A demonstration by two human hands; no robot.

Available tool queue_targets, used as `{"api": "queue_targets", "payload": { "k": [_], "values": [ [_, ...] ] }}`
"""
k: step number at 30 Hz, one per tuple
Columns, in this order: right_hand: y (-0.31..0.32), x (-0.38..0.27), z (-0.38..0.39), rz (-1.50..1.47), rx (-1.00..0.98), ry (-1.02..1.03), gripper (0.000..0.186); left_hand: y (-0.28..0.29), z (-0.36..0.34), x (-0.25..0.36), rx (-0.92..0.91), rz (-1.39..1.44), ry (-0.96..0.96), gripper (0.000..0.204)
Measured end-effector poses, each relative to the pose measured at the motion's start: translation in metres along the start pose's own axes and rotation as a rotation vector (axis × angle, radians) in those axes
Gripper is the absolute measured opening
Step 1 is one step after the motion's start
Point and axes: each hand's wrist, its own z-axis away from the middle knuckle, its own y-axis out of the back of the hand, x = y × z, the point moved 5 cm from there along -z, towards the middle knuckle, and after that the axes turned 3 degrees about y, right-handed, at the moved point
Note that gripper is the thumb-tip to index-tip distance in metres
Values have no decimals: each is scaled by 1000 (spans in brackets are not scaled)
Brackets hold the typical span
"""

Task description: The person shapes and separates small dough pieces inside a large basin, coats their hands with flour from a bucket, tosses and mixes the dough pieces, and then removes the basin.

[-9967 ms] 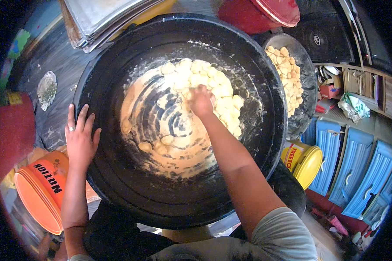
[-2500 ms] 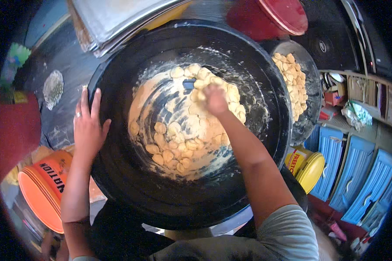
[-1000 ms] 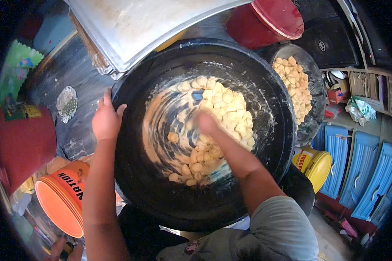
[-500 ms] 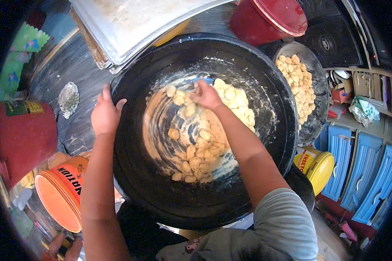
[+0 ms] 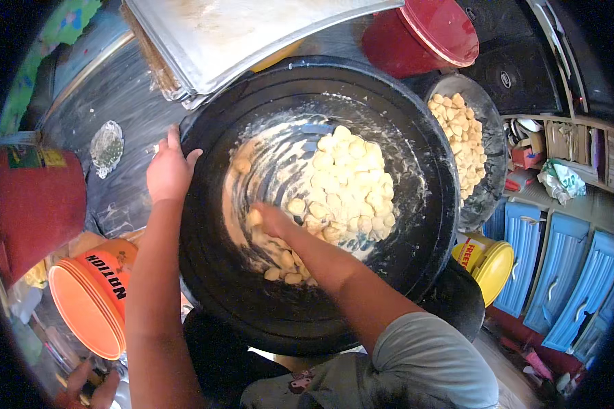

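Observation:
A large round black basin [image 5: 416, 273] fills the middle, its inside dusted with flour. My left hand [image 5: 168, 169] grips its left rim, thumb inside and fingers outside. In the basin, pale dough pieces [image 5: 355, 180] lie heaped right of centre, with tan, floured ones [image 5: 290, 262] nearer me. My right hand [image 5: 274, 221] reaches down between them, slightly blurred, its fingers curled at a tan dough piece [image 5: 254, 218]. Another tan dough piece [image 5: 241, 165] sits alone near the left wall.
Metal trays [image 5: 245, 34] are stacked behind the basin. Right stands a dark bowl [image 5: 488, 184] of tan dough pieces. Red buckets [image 5: 416, 37], an orange bucket [image 5: 92, 293], a yellow bucket [image 5: 488, 266] and blue drawers [image 5: 559, 273] surround it. Finger-like shapes [image 5: 82, 378] show lower left.
My right hand has moved down and left, toward me. Pale pieces from the left now sit right of centre, and the tan ones have shifted. My left hand stays on the rim.

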Motion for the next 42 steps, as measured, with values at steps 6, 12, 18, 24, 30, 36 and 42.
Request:
{"api": "queue_targets", "payload": {
  "k": [6,12,18,24,30,36,42],
  "values": [
    [28,-2,54,-1651,-238,-488,45,-4,1,-6,19,20,-23,61],
    [57,91,76,-846,95,-685,59,7,-2,8,-31,51,-2,63],
    [53,117,86,-734,183,-422,70,0,-3,3,-42,41,12,63],
    [47,50,59,-269,-44,-856,89,3,2,-6,-19,-14,24,64],
    [4,12,50,-484,-297,117,63,2,-1,6,23,0,-10,64],
    [122,228,43,415,725,-610,48,1,-3,21,22,10,-32,64],
    [138,217,31,145,282,-570,37,3,0,-3,25,-28,4,66]
  ]
}}
